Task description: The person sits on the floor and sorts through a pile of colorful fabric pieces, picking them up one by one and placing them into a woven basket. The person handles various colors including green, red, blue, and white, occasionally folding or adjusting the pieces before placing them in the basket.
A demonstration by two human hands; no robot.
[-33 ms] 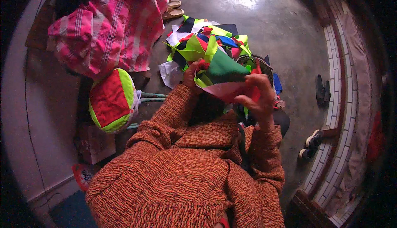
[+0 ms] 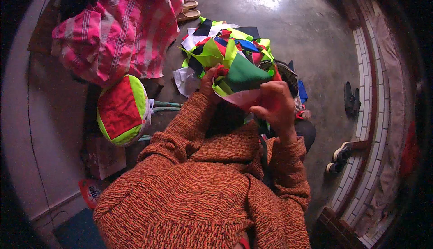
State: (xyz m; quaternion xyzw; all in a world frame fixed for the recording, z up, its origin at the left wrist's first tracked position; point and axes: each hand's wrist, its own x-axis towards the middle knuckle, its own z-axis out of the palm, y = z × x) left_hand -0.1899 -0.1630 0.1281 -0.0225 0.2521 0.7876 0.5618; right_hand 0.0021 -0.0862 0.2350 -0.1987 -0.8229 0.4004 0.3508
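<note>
The right hand (image 2: 276, 105) grips the lower edge of a pink cloth piece (image 2: 243, 98), fingers curled over it and thumb pinching from the near side. A green piece (image 2: 246, 76) lies on top of the pink one, just above the right hand's fingers. The left hand (image 2: 210, 83) closes on the same bundle at its left end, where a yellow-green strip (image 2: 221, 89) and a bit of red cloth show against the fingers. Both hands are mostly closed, and the bundle spans the gap between them.

Beyond the hands a scrap heap (image 2: 225, 46) covers the floor. To the left of the left hand sits a red and yellow-green cushion (image 2: 121, 110), and farther off a pink plaid cloth (image 2: 122, 28).

Against the earlier frame nothing has shifted: hands, bundle and heap lie the same.
</note>
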